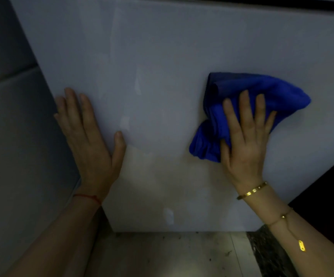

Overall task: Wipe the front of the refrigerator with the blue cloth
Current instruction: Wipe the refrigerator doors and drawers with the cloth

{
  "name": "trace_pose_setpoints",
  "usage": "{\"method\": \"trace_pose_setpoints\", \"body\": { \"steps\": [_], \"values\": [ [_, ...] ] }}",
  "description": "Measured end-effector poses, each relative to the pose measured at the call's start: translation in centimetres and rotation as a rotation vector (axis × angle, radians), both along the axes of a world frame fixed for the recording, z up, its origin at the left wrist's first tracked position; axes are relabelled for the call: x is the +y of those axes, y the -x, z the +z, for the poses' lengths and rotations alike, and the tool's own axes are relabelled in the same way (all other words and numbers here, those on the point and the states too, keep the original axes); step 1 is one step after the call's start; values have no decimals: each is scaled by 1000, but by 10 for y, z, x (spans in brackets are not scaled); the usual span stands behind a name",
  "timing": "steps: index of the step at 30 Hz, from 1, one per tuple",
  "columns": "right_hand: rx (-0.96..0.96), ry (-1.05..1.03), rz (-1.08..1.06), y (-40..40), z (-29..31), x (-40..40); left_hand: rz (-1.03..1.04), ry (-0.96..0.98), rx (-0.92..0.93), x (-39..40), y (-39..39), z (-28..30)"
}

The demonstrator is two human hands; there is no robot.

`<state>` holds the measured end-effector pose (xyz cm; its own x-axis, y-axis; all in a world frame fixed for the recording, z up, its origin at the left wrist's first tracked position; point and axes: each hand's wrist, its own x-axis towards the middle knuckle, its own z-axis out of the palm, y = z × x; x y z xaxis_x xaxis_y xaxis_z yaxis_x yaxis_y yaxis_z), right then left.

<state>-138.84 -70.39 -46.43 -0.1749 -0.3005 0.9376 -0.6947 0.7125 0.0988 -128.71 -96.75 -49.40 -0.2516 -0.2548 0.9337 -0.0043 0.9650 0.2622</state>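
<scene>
**Both hands flat on the fridge door, cloth under the right**

Head view: you are looking down the pale front of the fridge, which fills most of the frame. Your left hand lies flat against the door near its left edge, fingers spread and pointing up, thumb splayed out to the right; it holds nothing. A thin red string circles that wrist.

Your right hand presses the blue cloth against the door on the right side. The palm and extended fingers lie over the bunched cloth, with the thumb tucked into its lower folds. The cloth spills out above the fingertips and down to the left of the palm, crumpled rather than folded flat. A gold bracelet sits on the right wrist, with a thinner chain further down the forearm.

The two hands are well apart. Pale smudges show on the door between them. Below the door's bottom edge you see a light floor, speckled with dark bits.
</scene>
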Motion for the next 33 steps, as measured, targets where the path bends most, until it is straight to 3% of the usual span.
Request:
{"method": "trace_pose_setpoints", "body": {
  "steps": [6, 10, 15, 19, 21, 25, 28, 33],
  "values": [
    [145, -462, 81, -1, -75, 5, 29, -8, 25, -1, 6, -2],
    [109, -547, 31, -3, -135, 30, 45, 23, 25, -6, 7, -5],
    [36, -414, -83, -2, -100, 57, 71, 30, 28, -5, 9, -5],
    [22, -104, -49, 1, -23, 4, 83, 25, 25, -4, 10, -5],
    [62, -88, -33, -3, -5, -29, 68, 20, 23, -5, 9, -5],
    [124, -333, 14, -18, -38, -47, 45, 7, -1, -5, 7, -2],
    [59, -427, -47, -17, -67, -17, 50, 7, -14, -5, 4, -2],
    [-137, -106, -157, -10, -47, 31, 54, -2, -35, -2, 2, -1]
  ]
}}
